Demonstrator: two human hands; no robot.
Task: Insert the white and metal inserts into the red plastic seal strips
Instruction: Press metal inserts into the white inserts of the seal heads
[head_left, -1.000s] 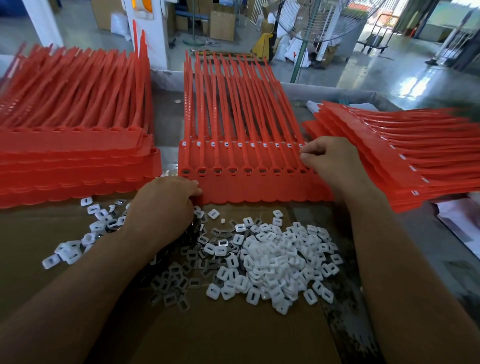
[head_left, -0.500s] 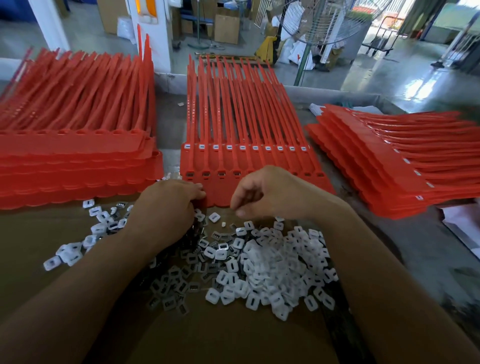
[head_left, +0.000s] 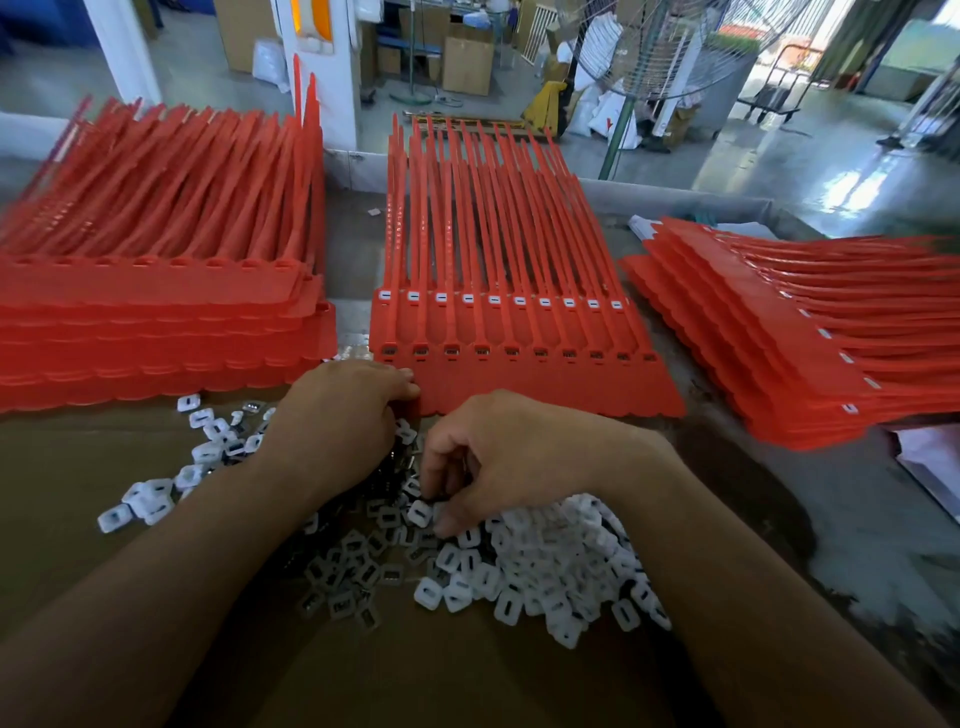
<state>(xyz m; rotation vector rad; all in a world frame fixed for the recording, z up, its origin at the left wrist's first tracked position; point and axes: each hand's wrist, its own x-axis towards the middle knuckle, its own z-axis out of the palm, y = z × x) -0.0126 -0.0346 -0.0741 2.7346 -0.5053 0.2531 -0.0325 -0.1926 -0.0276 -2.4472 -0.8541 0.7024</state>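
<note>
Head view: a person works at a bench covered with brown cardboard (head_left: 130, 545). In the middle lies a sheet of red seal strips (head_left: 519, 387), its tails pointing away. The far row of sockets on it shows white inserts in all ten places. The near row shows dark openings, and whether metal parts sit in them is too small to tell.

The left hand (head_left: 348, 410) lies at the sheet's near left corner, fingers bent, fingertips touching the red edge. Whether it holds anything cannot be told. The right hand (head_left: 498, 457) is curled downward, thumb and forefinger closing narrowly on one white insert (head_left: 420, 512) at the edge of a loose pile of white inserts (head_left: 550, 566). Grey metal inserts (head_left: 348, 587) are scattered just left of that pile.

A stack of red strips on the right (head_left: 779, 374) shows white pieces along its edge, so it is probably finished. A tall stack on the left (head_left: 156, 322) appears unfilled, so much work likely remains.
</note>
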